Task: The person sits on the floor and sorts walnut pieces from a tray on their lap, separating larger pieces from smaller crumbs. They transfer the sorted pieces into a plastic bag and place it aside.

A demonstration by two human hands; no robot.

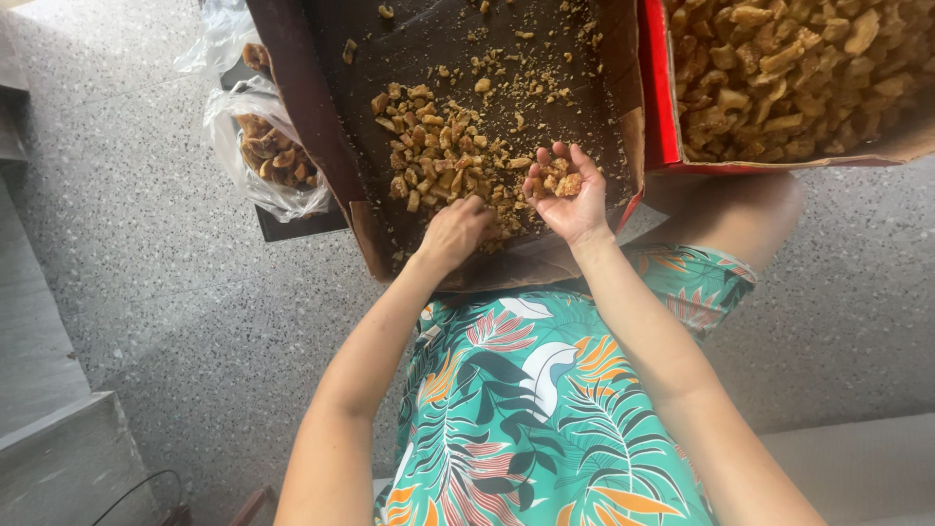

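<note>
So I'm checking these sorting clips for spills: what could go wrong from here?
1. The right hand is cupped, palm up, with a small heap of nut pieces; tilting it could drop some.
2. The cardboard tray seems to rest on the person's lap, so a leg shift might slide the pile toward the near edge, where the left hand is.
3. The open plastic bag beside the tray could tip.

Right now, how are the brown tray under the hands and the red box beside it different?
The brown tray holds a thin, scattered layer of nut pieces with bare bottom showing; the red box is piled full. Both hands work at the tray, left hand palm down, right hand cupping pieces; none touches the box. Both hold similar golden-brown pieces.
</note>
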